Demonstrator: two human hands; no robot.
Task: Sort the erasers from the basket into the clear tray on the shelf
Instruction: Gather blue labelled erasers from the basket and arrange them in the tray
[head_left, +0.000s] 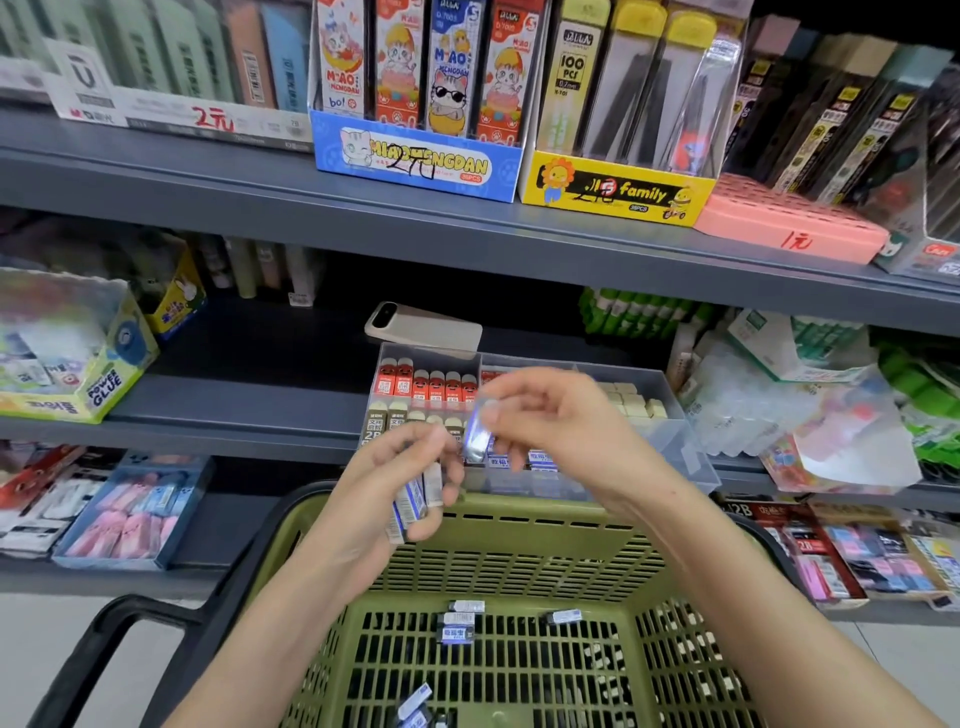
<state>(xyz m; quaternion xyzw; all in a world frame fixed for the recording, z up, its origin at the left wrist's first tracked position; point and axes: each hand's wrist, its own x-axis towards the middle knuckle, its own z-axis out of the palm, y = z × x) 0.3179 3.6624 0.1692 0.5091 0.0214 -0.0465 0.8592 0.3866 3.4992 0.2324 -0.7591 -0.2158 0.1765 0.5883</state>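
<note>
My left hand (395, 483) grips a small bundle of blue-and-white wrapped erasers (415, 504) above the far rim of the green basket (519, 525). My right hand (545, 415) pinches one blue-sleeved eraser (478, 431) between thumb and fingers, just right of the left hand and in front of the clear tray (670, 431). The tray stands on the middle shelf with rows of red, brown and cream erasers in its compartments. Several more wrapped erasers (460, 621) lie on the basket's slotted floor.
A phone (423, 325) lies behind the tray. A Power Glue box (78, 358) stands on the shelf at left, plastic-wrapped packs (810, 395) at right. Display boxes of pencil leads fill the upper shelf. Eraser trays (135, 514) sit on the lower shelf. The basket's black handle (119, 639) juts left.
</note>
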